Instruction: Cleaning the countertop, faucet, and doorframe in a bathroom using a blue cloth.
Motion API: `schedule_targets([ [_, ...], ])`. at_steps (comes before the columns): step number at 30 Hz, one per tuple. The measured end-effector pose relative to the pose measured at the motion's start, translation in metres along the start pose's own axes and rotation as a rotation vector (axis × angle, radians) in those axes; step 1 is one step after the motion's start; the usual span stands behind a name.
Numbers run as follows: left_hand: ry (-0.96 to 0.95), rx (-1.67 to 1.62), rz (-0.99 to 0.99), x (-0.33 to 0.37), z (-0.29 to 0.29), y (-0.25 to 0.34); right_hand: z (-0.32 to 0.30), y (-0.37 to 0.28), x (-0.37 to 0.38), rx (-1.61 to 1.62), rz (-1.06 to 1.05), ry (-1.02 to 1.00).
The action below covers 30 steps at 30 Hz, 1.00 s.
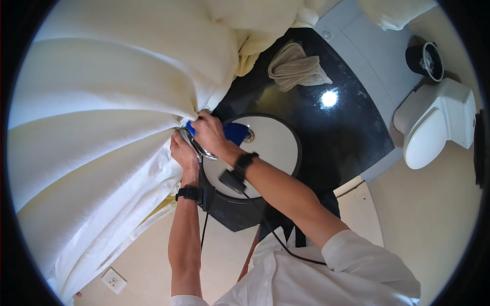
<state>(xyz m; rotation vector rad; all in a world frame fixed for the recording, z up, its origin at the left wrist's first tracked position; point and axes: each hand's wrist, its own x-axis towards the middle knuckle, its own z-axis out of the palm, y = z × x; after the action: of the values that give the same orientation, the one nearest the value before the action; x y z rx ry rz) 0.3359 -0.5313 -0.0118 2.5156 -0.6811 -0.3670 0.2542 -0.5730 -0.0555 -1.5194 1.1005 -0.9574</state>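
A chrome faucet [205,153] stands at the left edge of the round white washbasin [273,158], its spout over the bowl. My left hand [185,154] is closed around the faucet's near side. Just beyond it my right hand [208,131] is closed on a blue cloth [236,133]; part of the cloth shows on either side of the fist. Its fingertips are partly hidden against the faucet. Large folds of cream-white fabric [117,86] hang on the left and reach right up to both hands.
The basin sits in a glossy black countertop [352,137], where a beige cloth [298,69] lies crumpled on the far side. A white toilet [426,135] and a black bin [426,61] stand at right. Cables run from bands on both wrists. A wall socket [114,280] is lower left.
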Motion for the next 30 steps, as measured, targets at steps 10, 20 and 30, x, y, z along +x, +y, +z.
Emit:
schedule_targets([
  [10,0.020,0.051,0.012,0.000,-0.004,0.002,-0.046,-0.008,-0.085,0.153,-0.215,-0.235],
  [20,0.008,-0.065,-0.057,-0.002,0.002,0.000,-0.014,0.003,-0.008,0.104,0.044,0.110],
  [30,0.008,0.087,-0.055,0.000,-0.015,-0.003,-0.020,0.022,-0.086,-0.065,0.176,-0.179],
])
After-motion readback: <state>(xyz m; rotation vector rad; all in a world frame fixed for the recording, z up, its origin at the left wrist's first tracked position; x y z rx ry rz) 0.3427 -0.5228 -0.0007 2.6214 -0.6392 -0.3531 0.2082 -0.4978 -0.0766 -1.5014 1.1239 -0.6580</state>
